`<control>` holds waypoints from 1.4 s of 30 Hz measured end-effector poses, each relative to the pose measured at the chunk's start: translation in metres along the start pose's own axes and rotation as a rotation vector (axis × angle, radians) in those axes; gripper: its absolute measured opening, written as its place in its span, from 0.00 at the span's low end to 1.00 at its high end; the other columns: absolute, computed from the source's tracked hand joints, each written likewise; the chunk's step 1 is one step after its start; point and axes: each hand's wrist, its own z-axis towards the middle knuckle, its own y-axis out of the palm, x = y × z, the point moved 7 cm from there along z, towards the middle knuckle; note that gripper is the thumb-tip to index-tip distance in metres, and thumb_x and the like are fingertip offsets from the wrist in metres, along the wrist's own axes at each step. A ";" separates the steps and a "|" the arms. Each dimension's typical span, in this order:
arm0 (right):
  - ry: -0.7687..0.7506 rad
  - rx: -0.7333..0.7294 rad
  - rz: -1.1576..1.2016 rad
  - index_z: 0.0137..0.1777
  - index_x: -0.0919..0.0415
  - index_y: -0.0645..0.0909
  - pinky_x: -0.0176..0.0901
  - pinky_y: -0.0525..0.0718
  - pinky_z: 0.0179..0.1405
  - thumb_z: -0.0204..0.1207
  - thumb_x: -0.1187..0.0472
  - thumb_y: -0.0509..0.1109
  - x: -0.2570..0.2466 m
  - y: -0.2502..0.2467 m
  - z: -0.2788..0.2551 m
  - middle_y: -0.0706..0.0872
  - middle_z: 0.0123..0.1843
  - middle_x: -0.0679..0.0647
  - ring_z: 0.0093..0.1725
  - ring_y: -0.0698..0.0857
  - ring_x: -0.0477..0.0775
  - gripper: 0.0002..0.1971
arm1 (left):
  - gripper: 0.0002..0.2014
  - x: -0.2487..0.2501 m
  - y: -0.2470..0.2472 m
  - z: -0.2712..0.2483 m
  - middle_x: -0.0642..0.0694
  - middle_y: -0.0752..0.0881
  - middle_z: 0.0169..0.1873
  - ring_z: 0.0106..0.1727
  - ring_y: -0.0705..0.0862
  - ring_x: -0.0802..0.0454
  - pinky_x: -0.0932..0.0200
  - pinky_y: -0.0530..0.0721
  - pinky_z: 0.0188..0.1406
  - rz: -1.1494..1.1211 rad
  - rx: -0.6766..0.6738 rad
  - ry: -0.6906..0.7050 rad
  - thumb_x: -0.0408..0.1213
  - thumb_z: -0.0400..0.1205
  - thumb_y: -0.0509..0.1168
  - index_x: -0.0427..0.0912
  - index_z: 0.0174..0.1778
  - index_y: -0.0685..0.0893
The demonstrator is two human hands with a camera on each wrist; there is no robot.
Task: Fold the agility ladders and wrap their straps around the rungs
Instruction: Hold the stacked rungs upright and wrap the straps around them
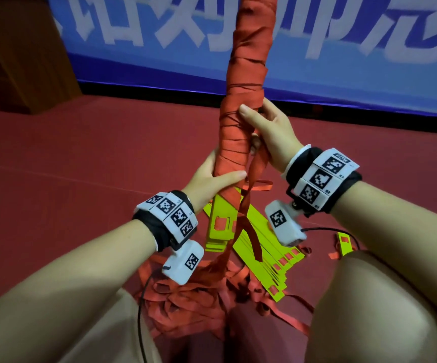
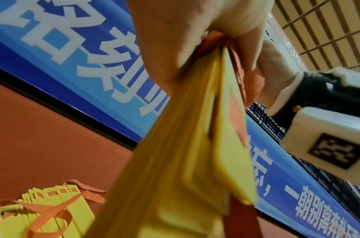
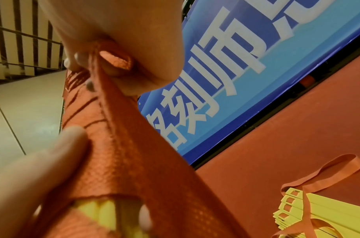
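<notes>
Red mat point(image 1: 81, 153); bundle point(image 1: 246, 74) roughly upright.

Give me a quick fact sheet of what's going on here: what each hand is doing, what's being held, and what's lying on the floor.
Held item: bundle of yellow rungs stood upright, mostly wound in red strap
Left hand: grips the bundle low down, thumb across the wrap
Right hand: holds the bundle higher up, fingers pinching the loose strap tail
Floor: red mat
On the mat: second stack of yellow rungs, unwrapped; heap of loose red strap between the knees
Background: blue banner with white characters
Progress: wrapping not finished
</notes>
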 end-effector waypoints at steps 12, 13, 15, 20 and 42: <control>0.080 0.048 -0.203 0.64 0.54 0.83 0.38 0.78 0.17 0.78 0.52 0.72 -0.003 0.011 0.006 0.85 0.38 0.54 0.16 0.73 0.48 0.16 | 0.36 0.015 -0.031 -0.008 0.53 0.84 0.54 0.45 0.83 0.73 0.74 0.78 0.51 0.191 0.347 0.185 0.27 0.75 0.75 0.44 0.78 0.68; 0.055 0.074 -0.247 0.65 0.55 0.83 0.39 0.79 0.17 0.78 0.51 0.71 -0.003 0.011 0.006 0.87 0.39 0.54 0.16 0.74 0.49 0.17 | 0.35 0.014 -0.032 -0.007 0.54 0.84 0.53 0.44 0.83 0.72 0.71 0.79 0.51 0.209 0.381 0.187 0.26 0.75 0.74 0.44 0.78 0.69; 0.015 0.103 -0.333 0.70 0.53 0.79 0.42 0.81 0.20 0.78 0.48 0.71 -0.002 0.010 0.006 0.89 0.42 0.56 0.18 0.78 0.52 0.22 | 0.36 0.011 -0.030 -0.004 0.56 0.85 0.50 0.44 0.84 0.65 0.63 0.80 0.52 0.236 0.433 0.178 0.29 0.75 0.75 0.49 0.78 0.69; -0.053 0.177 -0.418 0.83 0.42 0.57 0.54 0.87 0.48 0.64 0.39 0.78 -0.002 0.006 0.011 0.86 0.61 0.48 0.42 0.87 0.52 0.49 | 0.39 -0.002 -0.014 0.002 0.59 0.84 0.51 0.54 0.84 0.54 0.63 0.76 0.52 0.284 0.450 0.092 0.40 0.77 0.76 0.58 0.81 0.63; -0.081 0.123 -0.074 0.66 0.56 0.81 0.36 0.79 0.21 0.80 0.61 0.69 -0.026 -0.033 0.014 0.87 0.34 0.47 0.26 0.83 0.44 0.14 | 0.18 0.018 0.036 0.034 0.51 0.88 0.41 0.39 0.85 0.53 0.57 0.84 0.44 -0.146 0.137 0.074 0.34 0.73 0.76 0.50 0.56 0.80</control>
